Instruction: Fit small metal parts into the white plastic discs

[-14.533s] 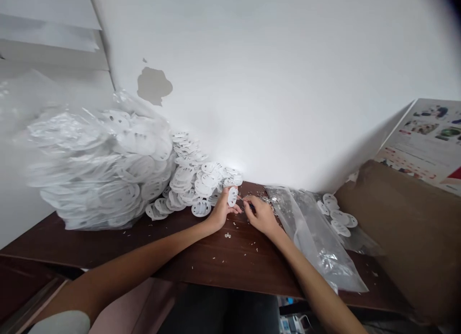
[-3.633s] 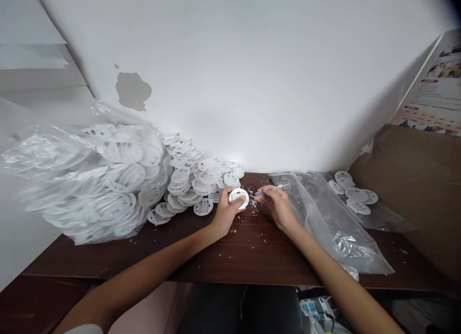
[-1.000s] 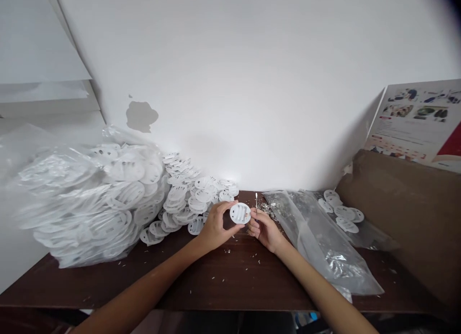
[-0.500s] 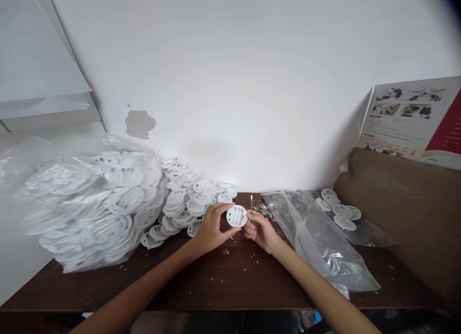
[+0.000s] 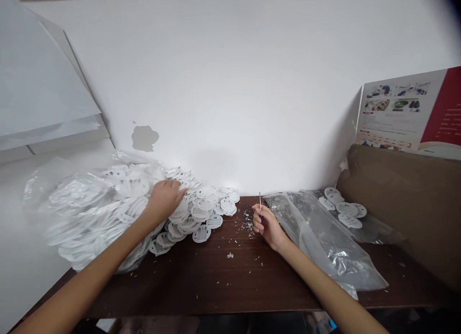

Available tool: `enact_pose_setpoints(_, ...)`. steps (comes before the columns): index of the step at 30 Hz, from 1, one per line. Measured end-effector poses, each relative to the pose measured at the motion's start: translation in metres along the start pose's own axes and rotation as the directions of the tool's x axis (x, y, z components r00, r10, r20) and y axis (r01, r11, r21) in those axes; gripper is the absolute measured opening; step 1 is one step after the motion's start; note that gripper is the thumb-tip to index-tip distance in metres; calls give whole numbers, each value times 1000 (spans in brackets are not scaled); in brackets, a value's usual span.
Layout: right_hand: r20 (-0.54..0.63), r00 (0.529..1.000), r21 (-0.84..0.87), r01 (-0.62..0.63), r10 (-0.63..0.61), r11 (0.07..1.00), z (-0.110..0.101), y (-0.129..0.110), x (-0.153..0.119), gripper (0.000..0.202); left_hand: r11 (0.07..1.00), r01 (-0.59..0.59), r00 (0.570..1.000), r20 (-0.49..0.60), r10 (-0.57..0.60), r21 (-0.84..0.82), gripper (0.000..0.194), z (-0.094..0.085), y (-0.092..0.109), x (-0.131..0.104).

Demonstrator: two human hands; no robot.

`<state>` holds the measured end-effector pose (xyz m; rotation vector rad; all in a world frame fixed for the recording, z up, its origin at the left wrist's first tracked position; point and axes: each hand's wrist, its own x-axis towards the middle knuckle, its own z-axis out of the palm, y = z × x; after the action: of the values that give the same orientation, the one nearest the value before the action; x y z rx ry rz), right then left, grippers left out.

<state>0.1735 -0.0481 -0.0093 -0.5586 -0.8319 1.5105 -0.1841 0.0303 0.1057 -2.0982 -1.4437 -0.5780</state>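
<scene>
My left hand (image 5: 164, 198) is over the heap of round white plastic battery covers (image 5: 207, 192), thumb and fingers apart. No cover shows clearly in its grasp, though its fingertips are partly lost against the white pile. My right hand (image 5: 268, 227) is closed round a slim screwdriver (image 5: 260, 199), its thin metal shaft pointing up and its dark handle mostly hidden in the fingers. Close beside that hand, small metal pieces (image 5: 248, 221) are scattered on the brown table (image 5: 216, 295). One small metal piece (image 5: 230, 255) lies apart, nearer the front.
A clear bag (image 5: 82, 219) full of white covers stands at the left. To the right, a flat plastic bag (image 5: 317, 238) lies on the table, with several loose covers (image 5: 347, 209) behind it. A brown cardboard box (image 5: 403, 199) borders the right side.
My left hand has moved left from the middle to the heap, and the white cover it held between both hands is no longer there. My right hand keeps the screwdriver upright.
</scene>
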Motion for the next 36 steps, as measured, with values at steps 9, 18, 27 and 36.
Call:
enact_pose_setpoints(9, -47, 994, -130, 96, -102, 987, -6, -8, 5, 33, 973, -17, 998, -50, 29, 231, 28, 15, 5, -9)
enact_pose_setpoints(18, 9, 996, -160, 95, -94, 983, -19, 7, 9, 27, 994, -2, 1000, -8, 3, 109, 26, 1, 7, -14)
enact_pose_setpoints(27, 24, 997, -191, 74, -71, 979, -19, 11, 9, 28, 997, -70, 996, -55, 71, 20, 37, 8, 7, -20)
enact_pose_setpoints(36, 7, 999, -235, 47, -46, 971, -15, 10, 5, 28, 994, -97, 995, -27, 95, -59, 40, 9, 6, -33)
